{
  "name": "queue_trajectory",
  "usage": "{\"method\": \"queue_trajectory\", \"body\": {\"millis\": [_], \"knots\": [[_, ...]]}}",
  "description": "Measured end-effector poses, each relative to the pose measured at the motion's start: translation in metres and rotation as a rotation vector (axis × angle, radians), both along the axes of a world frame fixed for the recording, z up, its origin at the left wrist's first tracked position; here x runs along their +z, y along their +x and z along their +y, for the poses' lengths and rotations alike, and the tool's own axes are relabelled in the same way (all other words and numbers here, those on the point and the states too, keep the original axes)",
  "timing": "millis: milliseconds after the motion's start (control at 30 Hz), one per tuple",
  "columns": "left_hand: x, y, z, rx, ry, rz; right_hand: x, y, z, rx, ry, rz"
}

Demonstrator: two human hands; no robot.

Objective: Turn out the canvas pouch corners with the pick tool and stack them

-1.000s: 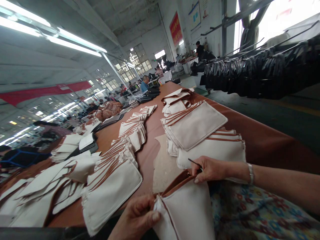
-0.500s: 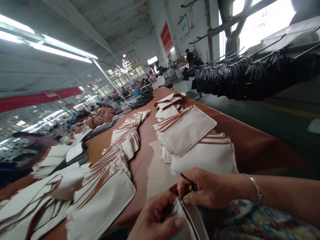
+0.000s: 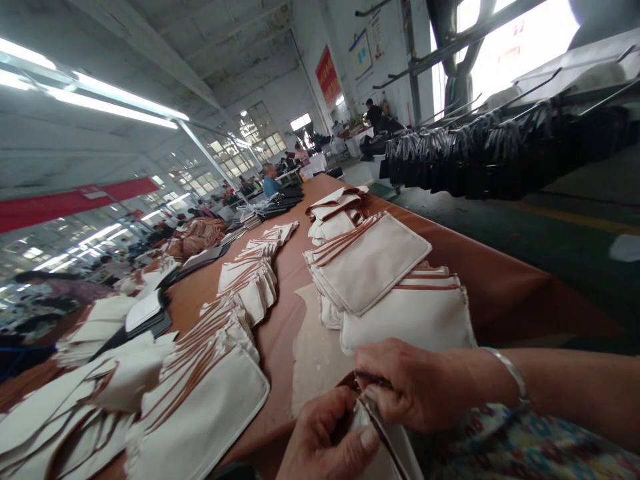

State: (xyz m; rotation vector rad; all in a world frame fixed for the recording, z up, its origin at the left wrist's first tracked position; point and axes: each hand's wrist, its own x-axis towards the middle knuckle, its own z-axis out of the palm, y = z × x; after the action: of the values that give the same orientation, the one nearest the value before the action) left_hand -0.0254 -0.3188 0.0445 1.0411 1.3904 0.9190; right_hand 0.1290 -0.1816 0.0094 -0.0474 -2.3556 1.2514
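Note:
A white pouch with brown edging [image 3: 383, 443] is at the bottom centre, pinched by my left hand [image 3: 327, 433] between thumb and curled fingers. My right hand [image 3: 413, 387], with a silver bangle at the wrist, is closed at the pouch's upper edge. A thin dark tool [image 3: 371, 378] is in its fingers; the tip is hidden. Just beyond my hands, a stack of white pouches with brown trim [image 3: 407, 310] lies on the brown table, with another pouch stack [image 3: 375, 263] overlapping it.
Rows of white pouches [image 3: 210, 407] run along the left of the brown table [image 3: 285, 320]. Loose white pieces [image 3: 45, 413] lie further left. Black items hang from a rack [image 3: 465, 160] at the right. People sit and stand in the background.
My right hand has turned slightly and closed in at the pouch edge, so less of the dark tool shows. My left hand has shifted a little to the right with the pouch.

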Motion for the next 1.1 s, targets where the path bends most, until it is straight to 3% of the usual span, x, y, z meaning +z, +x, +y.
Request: {"method": "queue_trajectory", "body": {"millis": [67,133,233,400,567,800,933,1100], "knots": [[-0.002,0.002,-0.001,0.018,-0.030,-0.058,0.000,0.000,0.002,0.067,-0.406,-0.141],[-0.004,0.004,-0.002,0.024,-0.049,-0.073,-0.001,0.000,0.005,0.187,-0.705,-0.272],[-0.005,0.005,-0.003,0.060,-0.054,-0.075,-0.005,0.000,0.008,0.240,-0.853,-0.316],[-0.005,0.008,-0.002,0.157,-0.106,-0.096,-0.007,0.001,0.005,0.234,-0.900,-0.279],[0.003,0.014,0.002,0.184,-0.130,0.099,-0.001,0.003,0.004,0.204,-0.920,-0.316],[0.007,0.019,0.005,0.122,-0.072,0.376,-0.002,-0.002,0.006,0.168,-0.643,-0.228],[0.003,0.019,0.005,0.133,-0.045,0.439,-0.005,-0.002,0.008,0.148,-0.587,-0.271],[-0.014,0.013,-0.001,0.212,0.128,0.498,-0.003,0.003,0.011,0.104,-0.706,-0.463]]}}
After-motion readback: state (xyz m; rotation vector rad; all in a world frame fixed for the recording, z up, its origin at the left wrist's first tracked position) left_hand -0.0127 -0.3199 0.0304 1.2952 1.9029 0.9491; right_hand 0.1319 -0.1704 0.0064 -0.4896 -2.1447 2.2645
